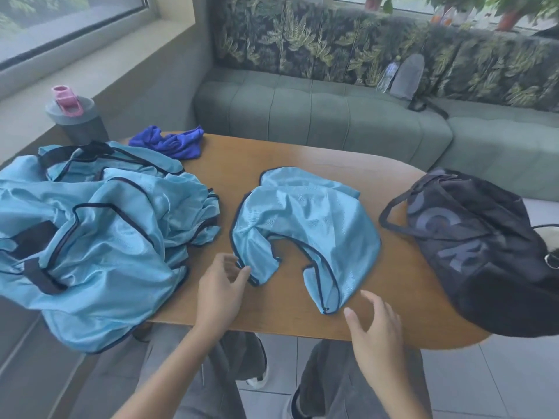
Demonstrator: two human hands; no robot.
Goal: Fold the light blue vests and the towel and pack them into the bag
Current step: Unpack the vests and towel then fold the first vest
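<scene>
One light blue vest (305, 225) with dark trim lies spread in the middle of the wooden table (378, 176), its two straps pointing toward me. My left hand (219, 288) hovers open at the left strap end, fingertips just touching the trim. Just below the right strap end, my right hand (376, 325) is open and holds nothing. A crumpled pile of several light blue vests (96, 237) covers the table's left side and hangs over its front edge. A dark blue towel (175, 143) lies bunched at the back left. The black bag (484, 249) rests on the right end.
A grey bottle with a pink lid (75, 119) stands behind the pile at the far left. A green sofa (332, 116) runs behind the table, with a grey backpack (408, 77) and a water bottle on it. My knees show under the table's near edge.
</scene>
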